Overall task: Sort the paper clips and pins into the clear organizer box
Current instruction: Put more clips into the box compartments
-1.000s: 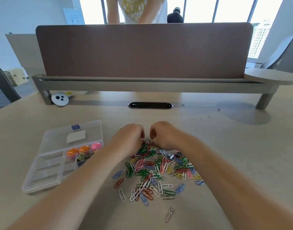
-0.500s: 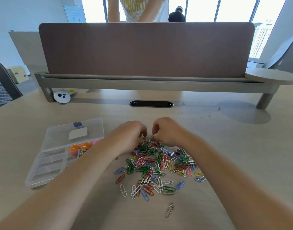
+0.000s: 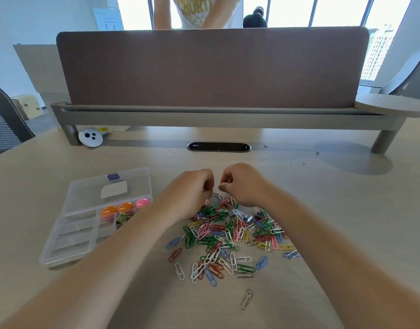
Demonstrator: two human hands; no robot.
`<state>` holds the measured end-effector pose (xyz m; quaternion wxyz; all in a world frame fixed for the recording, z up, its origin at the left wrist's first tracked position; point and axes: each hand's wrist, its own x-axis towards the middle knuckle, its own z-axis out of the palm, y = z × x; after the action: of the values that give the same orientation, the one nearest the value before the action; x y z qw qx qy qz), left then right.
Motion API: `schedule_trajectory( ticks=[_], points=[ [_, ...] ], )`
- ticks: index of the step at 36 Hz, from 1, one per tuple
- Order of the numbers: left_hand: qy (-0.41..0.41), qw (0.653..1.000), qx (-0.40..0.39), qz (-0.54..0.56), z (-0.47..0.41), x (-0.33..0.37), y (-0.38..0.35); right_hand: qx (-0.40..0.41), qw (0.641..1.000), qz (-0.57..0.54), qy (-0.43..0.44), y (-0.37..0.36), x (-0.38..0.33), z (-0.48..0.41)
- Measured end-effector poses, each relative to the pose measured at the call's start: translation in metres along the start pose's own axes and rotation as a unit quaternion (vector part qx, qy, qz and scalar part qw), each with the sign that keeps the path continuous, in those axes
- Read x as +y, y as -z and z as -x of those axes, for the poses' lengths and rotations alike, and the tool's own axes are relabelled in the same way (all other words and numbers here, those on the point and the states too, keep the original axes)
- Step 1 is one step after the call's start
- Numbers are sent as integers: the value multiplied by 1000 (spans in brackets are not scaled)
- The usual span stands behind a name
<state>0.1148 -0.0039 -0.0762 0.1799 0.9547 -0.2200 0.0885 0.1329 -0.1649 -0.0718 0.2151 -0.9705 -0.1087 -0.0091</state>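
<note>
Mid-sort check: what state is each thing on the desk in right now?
organizer box, open, lid laid back, near compartments empty.
round pins, three in one far compartment.
paper clips, loose pile, unsorted, outside the box.
left hand, fingers curled at pile's far edge; grip hidden.
right hand, the same.

My left forearm (image 3: 114,252) and right forearm (image 3: 323,245) are bare along their whole visible length, from the frame's lower corners to my left hand (image 3: 192,186) and right hand (image 3: 242,184).
</note>
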Motion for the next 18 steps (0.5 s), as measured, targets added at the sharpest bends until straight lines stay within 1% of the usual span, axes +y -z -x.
schedule_trajectory(
  ticks=[5,12,15,18],
  points=[
    [28,998,18,47,3,-4,10,13,1000,20,-6,1,-7,1],
    [90,989,36,114,14,-14,21,-29,999,25,24,-2,-27,5],
    [99,987,42,118,18,-15,25,-37,998,45,32,-6,-34,2],
    [99,990,47,88,21,-16,27,-52,996,60,46,-12,-36,-2]
  ],
)
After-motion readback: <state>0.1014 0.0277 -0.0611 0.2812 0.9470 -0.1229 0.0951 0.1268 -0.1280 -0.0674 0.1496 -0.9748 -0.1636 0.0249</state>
